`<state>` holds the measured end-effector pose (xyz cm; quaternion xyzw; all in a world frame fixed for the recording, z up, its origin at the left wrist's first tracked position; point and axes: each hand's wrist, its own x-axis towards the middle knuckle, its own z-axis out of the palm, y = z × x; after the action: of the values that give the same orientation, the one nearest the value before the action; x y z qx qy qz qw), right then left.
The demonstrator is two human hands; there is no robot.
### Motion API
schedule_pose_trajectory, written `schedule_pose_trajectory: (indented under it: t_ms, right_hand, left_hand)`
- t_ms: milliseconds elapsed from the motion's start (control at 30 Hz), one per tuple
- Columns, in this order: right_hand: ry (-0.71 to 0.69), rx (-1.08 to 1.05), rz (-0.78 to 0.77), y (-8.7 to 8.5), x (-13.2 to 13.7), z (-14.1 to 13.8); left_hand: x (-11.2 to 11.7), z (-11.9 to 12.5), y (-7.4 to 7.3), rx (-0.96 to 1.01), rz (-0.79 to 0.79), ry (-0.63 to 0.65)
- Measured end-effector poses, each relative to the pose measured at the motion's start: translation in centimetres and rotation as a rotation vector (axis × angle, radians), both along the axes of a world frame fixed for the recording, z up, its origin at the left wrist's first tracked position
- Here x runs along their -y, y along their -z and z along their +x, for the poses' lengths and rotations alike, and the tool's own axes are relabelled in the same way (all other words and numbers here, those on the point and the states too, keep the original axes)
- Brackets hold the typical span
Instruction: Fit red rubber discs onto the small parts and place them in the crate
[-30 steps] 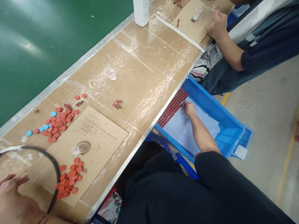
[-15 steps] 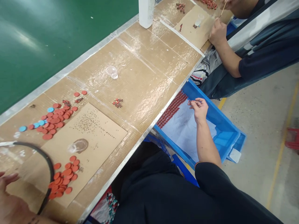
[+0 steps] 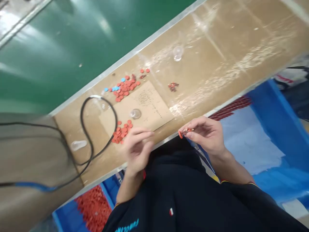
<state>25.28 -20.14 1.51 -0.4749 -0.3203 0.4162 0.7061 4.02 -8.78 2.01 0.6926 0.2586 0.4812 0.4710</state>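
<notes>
My right hand [image 3: 207, 133] is over the bench's front edge, its fingers pinched on a few small red parts [image 3: 185, 131]. My left hand [image 3: 138, 149] hovers close to the left of it, fingers curled and smeared by motion; I cannot see anything in it. Just beyond my left hand lies a pile of red discs [image 3: 122, 130] on a cardboard sheet [image 3: 149, 108]. A second pile of red and blue discs [image 3: 124, 87] lies further back.
A blue bin [image 3: 277, 109] with white paper and rows of red parts [image 3: 231, 108] stands right of my lap. Another blue bin of red parts [image 3: 93, 206] sits lower left. A black cable [image 3: 83, 129] loops on the bench. A small clear cup [image 3: 178, 53] and loose red parts [image 3: 173, 86] lie further back.
My right hand has come out of the blue bin with red parts to the bench edge. My left hand has moved in toward it. The camera has swung left; the co-worker is out of view.
</notes>
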Motion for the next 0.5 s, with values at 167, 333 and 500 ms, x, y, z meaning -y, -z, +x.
schedule_pose_trajectory:
  t_ms: [167,333,500]
  right_hand:
    - [-0.157,-0.069,0.015,0.0,-1.2,-2.7]
    - [-0.232,0.007,0.000,0.2,-1.4,-3.6]
    - [-0.238,0.089,0.006,0.1,-1.2,-3.9]
  left_hand:
    - [2.3,2.2,3.4,0.251,-0.320,0.297]
    - [2.5,1.1,3.5,0.257,-0.405,0.334]
    - [3.2,1.3,4.0,0.319,-0.409,0.338]
